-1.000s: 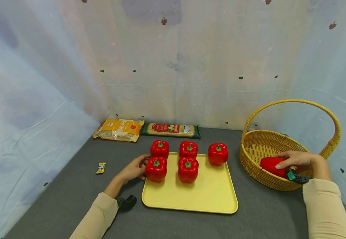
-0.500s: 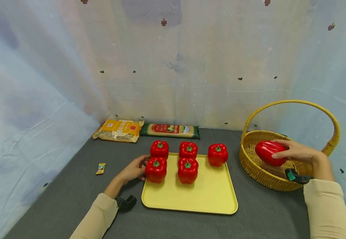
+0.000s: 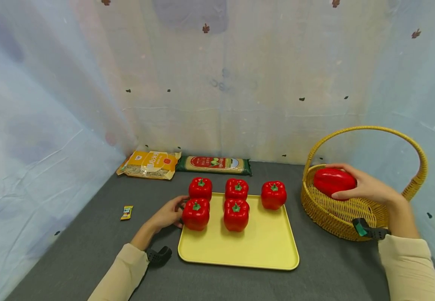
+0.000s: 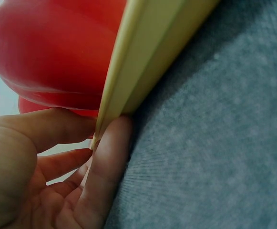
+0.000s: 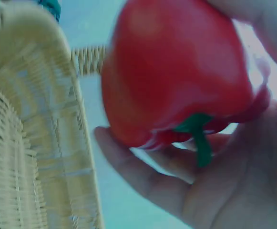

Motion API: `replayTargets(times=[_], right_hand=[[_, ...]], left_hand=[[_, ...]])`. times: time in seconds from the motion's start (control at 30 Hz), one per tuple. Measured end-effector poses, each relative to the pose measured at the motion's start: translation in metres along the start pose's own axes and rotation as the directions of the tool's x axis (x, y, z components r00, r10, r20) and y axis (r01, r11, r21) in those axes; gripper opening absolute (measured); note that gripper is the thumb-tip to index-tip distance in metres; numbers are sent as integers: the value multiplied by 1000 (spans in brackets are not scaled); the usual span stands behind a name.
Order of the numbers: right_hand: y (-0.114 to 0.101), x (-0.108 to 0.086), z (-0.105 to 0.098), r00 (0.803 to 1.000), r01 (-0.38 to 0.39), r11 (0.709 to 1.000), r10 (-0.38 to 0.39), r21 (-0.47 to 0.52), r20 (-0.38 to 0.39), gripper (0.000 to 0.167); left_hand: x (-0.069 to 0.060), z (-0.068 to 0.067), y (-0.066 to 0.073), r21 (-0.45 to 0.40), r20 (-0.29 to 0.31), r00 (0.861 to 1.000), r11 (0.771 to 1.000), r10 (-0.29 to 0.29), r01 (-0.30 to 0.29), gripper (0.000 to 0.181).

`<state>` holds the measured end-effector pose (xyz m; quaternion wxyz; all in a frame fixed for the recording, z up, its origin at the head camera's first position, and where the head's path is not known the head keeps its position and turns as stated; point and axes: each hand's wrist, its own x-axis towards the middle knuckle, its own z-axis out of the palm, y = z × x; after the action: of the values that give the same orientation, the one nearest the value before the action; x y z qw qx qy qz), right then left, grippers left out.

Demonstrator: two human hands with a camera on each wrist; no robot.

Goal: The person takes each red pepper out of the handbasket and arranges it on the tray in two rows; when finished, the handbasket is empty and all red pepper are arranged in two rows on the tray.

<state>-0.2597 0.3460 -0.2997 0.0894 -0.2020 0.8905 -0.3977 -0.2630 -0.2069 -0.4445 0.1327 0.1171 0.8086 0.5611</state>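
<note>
In the head view my right hand (image 3: pixel 371 187) grips a red bell pepper (image 3: pixel 333 182) over the wicker basket (image 3: pixel 324 218) on the right. The right wrist view shows fingers curled round this pepper (image 5: pixel 176 62), its green stem toward the palm, with the basket's rim beside it. My left hand (image 3: pixel 167 214) is at the left edge of the yellow tray (image 3: pixel 240 251). Up close, its thumb and fingers pinch the tray's rim (image 4: pixel 121 76), touching or nearly touching a pepper (image 4: pixel 57 47). Several red bell peppers stand on the tray, among them a front middle one (image 3: pixel 236 215) and a back right one (image 3: pixel 273 195).
A yellow bag of dry food (image 3: pixel 151 164) and a green pasta packet (image 3: pixel 214 164) lie at the back by the curtain. A small yellow packet (image 3: pixel 126 212) lies left of the tray on the grey tablecloth (image 3: pixel 89 251). The basket's tall handle (image 3: pixel 367 128) arches above it.
My right hand has lifted the bell pepper from inside the basket and moved it up and a little left. The left hand and the tray have stayed put.
</note>
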Motion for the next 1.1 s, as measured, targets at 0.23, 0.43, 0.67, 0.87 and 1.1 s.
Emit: replayTargets(times=[0.23, 0.43, 0.67, 0.87, 1.1], right_hand=[[-23, 2, 33, 980, 177, 974, -188, -142, -69, 80], [-34, 5, 67, 949, 273, 933, -301, -235, -93, 79], [-30, 12, 99, 896, 386, 863, -435, -325, -92, 76], [-21, 19, 118, 871, 433, 854, -478, -287, -109, 78], [-15, 25, 134, 874, 431, 852, -476, -296, -98, 76]], left_hand=[[-2, 0, 2, -1, 9, 1000, 1000, 22, -22, 55], [-12, 3, 20, 6, 23, 999, 1000, 27, -27, 54], [-6, 1, 9, 0, 11, 1000, 1000, 16, -16, 54], [0, 0, 0, -10, 5, 1000, 1000, 10, -9, 56], [0, 2, 0, -8, -12, 1000, 1000, -9, 9, 56]])
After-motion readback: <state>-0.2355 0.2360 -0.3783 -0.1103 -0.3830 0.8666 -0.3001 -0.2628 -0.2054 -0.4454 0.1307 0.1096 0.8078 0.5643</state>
